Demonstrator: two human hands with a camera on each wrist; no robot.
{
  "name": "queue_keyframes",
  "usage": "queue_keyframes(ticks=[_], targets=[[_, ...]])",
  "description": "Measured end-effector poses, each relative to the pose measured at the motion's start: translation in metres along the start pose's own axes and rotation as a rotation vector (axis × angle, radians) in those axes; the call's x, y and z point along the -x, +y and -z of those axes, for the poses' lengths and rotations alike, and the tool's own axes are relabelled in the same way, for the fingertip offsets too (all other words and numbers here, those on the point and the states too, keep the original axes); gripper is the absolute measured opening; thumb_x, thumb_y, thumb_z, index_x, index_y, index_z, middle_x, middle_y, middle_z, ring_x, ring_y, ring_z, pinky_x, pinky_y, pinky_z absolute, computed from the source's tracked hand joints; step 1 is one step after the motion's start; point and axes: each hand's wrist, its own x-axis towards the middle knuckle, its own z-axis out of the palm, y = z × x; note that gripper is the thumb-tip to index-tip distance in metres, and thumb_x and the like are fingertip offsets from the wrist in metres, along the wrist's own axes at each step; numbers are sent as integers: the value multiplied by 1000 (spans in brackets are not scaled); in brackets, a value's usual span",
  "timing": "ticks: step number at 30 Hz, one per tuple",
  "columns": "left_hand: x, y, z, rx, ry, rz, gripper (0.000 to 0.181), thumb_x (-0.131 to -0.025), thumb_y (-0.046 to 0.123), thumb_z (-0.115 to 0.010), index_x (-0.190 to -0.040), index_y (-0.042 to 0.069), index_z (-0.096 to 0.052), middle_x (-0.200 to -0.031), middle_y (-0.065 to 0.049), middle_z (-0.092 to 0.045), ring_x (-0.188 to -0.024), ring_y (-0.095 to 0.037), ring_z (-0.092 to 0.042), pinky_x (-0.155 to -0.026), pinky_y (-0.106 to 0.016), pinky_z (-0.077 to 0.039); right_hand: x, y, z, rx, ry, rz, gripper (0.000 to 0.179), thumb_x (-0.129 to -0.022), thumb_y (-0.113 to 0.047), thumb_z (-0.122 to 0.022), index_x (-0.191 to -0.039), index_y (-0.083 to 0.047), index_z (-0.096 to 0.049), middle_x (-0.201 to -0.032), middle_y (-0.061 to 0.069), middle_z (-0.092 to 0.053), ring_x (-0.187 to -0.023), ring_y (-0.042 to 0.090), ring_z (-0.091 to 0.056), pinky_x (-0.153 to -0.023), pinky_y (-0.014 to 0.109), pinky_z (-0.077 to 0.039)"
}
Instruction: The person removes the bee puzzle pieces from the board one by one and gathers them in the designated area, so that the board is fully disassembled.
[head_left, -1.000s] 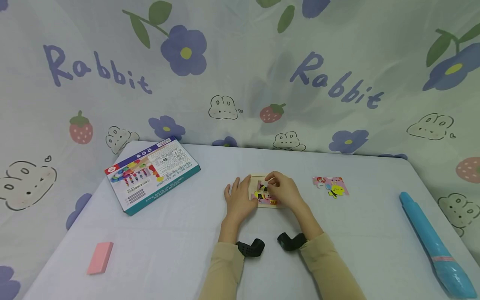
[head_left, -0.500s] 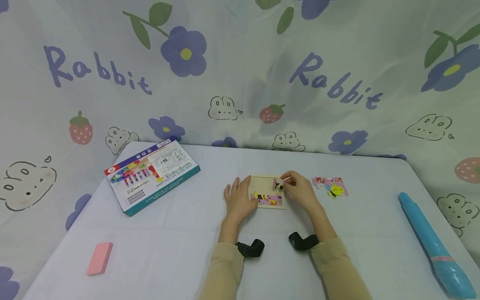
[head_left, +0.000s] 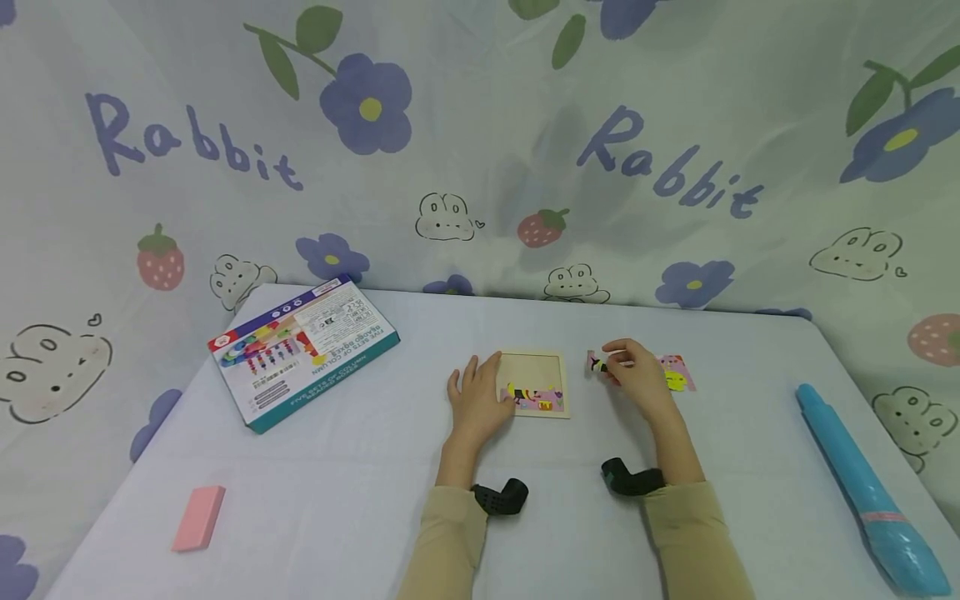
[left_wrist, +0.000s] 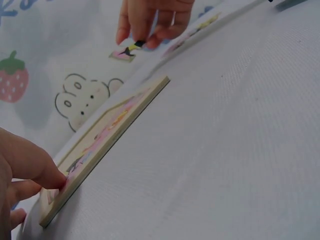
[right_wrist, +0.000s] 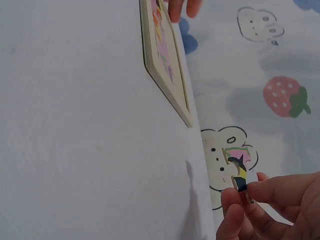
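My left hand (head_left: 478, 402) lies at the left side of a square wooden puzzle board (head_left: 566, 387), fingers spread, with the index finger at its top left. Its thumb (left_wrist: 42, 167) presses on the board's lower left in the left wrist view. Pieces with a bee pattern on pink fill the board's lower part; its upper part is bare wood. To the right, my right hand (head_left: 637, 375) holds a puzzle piece (right_wrist: 239, 159) in pink, black and yellow between thumb and fingers, above the table. Behind that hand, more puzzle pieces (head_left: 678, 373) are partly hidden.
A flat box (head_left: 303, 350) with printed sides lies at the back left. Near the front left is a pink block (head_left: 199, 518). A long blue plastic-looking object (head_left: 862, 483) lies along the right edge. A printed curtain (head_left: 480, 150) hangs behind the white table (head_left: 337, 500).
My right hand has lifted the puzzle piece off the board's upper part and carried it right, towards the other pieces. The left hand has stayed in place.
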Motion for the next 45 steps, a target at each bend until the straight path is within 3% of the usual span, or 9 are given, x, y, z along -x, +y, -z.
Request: queue_keyframes(ticks=[7, 13, 18, 23, 33, 45], targets=[[-1, -1, -2, -7, -4, 5, 67, -75, 14, -60, -139, 11, -41, -137, -8, -47, -136, -30, -25, -107, -53, -6, 4, 6, 18, -35, 8, -26, 34, -88, -3, -55, -121, 4, -50, -106, 20, -49, -79, 12, -54, -67, 22, -50], [-1, 0, -1, -11, -4, 6, 67, -75, 14, -60, -139, 11, -40, -137, -8, -47, -136, -30, -25, -107, -54, -6, 7, 13, 31, -14, 44, -89, 32, -90, -5, -52, -120, 5, -52, -104, 16, -49, -73, 6, -57, -64, 19, -49], [-1, 0, -1, -29, -4, 6, 67, -75, 14, -60, -139, 11, -40, -137, -8, -47, -136, -30, -25, -107, -53, -6, 8, 18, 37, 54, 61, -170, 32, -88, -7, -53, -119, 4, -55, -101, 15, -51, -71, 10, -54, -61, 20, -47], [-2, -1, -2, -35, -4, 4, 67, -75, 14, -60, -139, 11, -40, -137, -9, -48, -136, -30, -26, -107, -54, -7, 7, 21, 39, 113, 58, -200, 34, -86, -7, -56, -117, 6, -58, -96, 14, -54, -68, 12, -51, -56, 20, -43], [-1, 1, 0, -23, -11, 9, 67, -76, 14, -59, -139, 11, -39, -138, -9, -47, -136, -29, -24, -107, -53, -5, 9, 23, 40, 173, 65, -221, 36, -85, -8, -58, -118, 7, -58, -100, 21, -58, -85, 25, -49, -61, 22, -41], [-1, 2, 0, -3, -15, 16, 66, -76, 12, -58, -139, 10, -40, -139, -8, -45, -137, -30, -23, -107, -54, -4, 10, 24, 40, 209, 89, -215, 39, -83, -10, -62, -118, 6, -55, -99, 20, -57, -79, 22, -53, -58, 22, -42]])
